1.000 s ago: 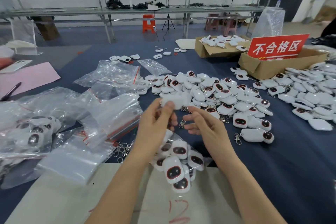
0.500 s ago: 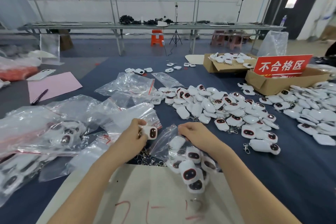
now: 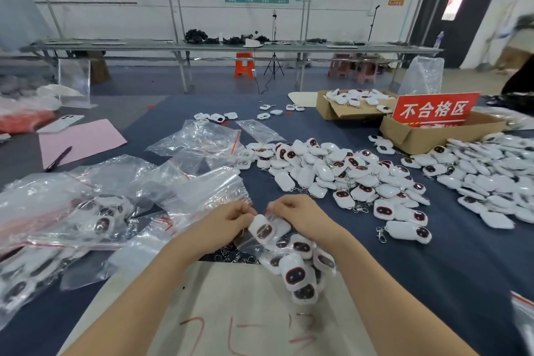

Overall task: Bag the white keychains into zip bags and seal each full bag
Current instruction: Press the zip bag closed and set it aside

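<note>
Half a second back, held out left of the clear plastic zip bag, apart from its mouth. Now brought in and pushed into that mouth: 1 white rounded plastic keychain with a dark oval face, lower end seemingly under the film.

Gripped by the left hand, fingers curled round its upper end. Right hand just beside, fingers curled and pinching the bag's far lip, as before. Both hands almost touching over the opening.

Already inside the bag, resting on the pale cardboard sheet: several more keychains, exact count hard to tell.

Judged: mid-insertion, not yet released. Probably next: letting go, then either reaching to the loose pile of white keychains on the dark blue table cover, or pressing the zip strip closed if full. No sealing yet. Filled clear bags heaped at left.
</note>
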